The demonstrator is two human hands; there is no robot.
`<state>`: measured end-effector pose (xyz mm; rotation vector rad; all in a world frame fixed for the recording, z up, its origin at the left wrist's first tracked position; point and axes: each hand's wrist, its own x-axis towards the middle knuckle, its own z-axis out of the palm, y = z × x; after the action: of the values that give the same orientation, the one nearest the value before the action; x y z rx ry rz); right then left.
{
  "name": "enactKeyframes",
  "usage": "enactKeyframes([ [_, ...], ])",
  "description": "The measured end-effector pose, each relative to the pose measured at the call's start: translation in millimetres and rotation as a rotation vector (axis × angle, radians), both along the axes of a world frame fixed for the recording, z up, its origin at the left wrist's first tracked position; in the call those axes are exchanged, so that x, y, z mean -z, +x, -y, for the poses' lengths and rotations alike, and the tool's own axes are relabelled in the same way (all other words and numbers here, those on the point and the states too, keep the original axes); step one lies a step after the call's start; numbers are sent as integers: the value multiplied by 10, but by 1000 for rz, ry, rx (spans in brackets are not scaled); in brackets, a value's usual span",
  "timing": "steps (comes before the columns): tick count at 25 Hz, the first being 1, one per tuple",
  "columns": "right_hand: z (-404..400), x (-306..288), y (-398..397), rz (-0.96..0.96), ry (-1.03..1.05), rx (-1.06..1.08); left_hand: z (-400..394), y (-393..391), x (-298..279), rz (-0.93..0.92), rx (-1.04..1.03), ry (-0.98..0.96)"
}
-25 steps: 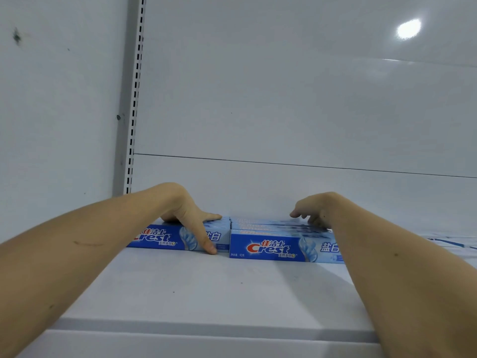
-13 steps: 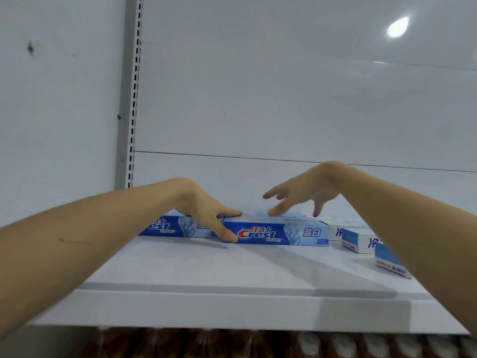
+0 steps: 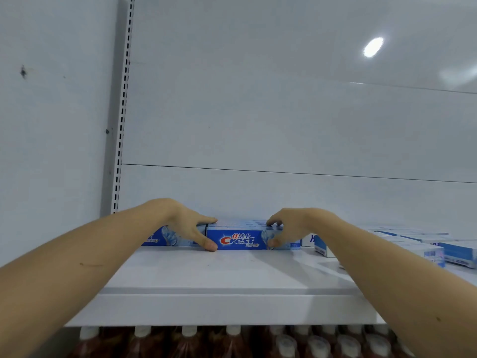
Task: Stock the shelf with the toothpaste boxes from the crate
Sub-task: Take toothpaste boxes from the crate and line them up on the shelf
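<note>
Two blue Crest toothpaste boxes lie end to end at the back of the white shelf (image 3: 219, 272). My left hand (image 3: 189, 227) covers the seam between the left box (image 3: 161, 239) and the middle box (image 3: 238, 240), thumb on the front face and index finger on top of the middle box's left end. At that box's right end, my right hand (image 3: 286, 227) has its fingers on top and its thumb on the front. More boxes seem to lie behind the middle one. The crate is out of view.
Several more white and blue toothpaste boxes (image 3: 459, 253) lie loosely on the right of the shelf. A slotted upright (image 3: 123, 125) runs up the back left corner. Capped bottles (image 3: 232, 342) fill the shelf below.
My right hand, lifted with spread fingers half a second ago, has come down onto the right end of the middle box. The left hand has stayed at the seam.
</note>
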<state>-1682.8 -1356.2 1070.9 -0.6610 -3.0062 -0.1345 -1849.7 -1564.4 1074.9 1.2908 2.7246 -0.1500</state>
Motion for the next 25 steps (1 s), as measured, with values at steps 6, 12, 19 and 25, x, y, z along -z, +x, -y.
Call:
enactKeyframes([
  [6,68,4,6,21,-47,-63,-16,-129,66,7,49,50],
  [12,23,-96,-31,118,14,-40,-95,-79,71,-8,133,78],
  [19,166,-181,-37,198,91,12,72,-187,52,-9,148,112],
  [25,678,-29,-476,-48,-70,-334,183,-328,6,-29,162,108],
])
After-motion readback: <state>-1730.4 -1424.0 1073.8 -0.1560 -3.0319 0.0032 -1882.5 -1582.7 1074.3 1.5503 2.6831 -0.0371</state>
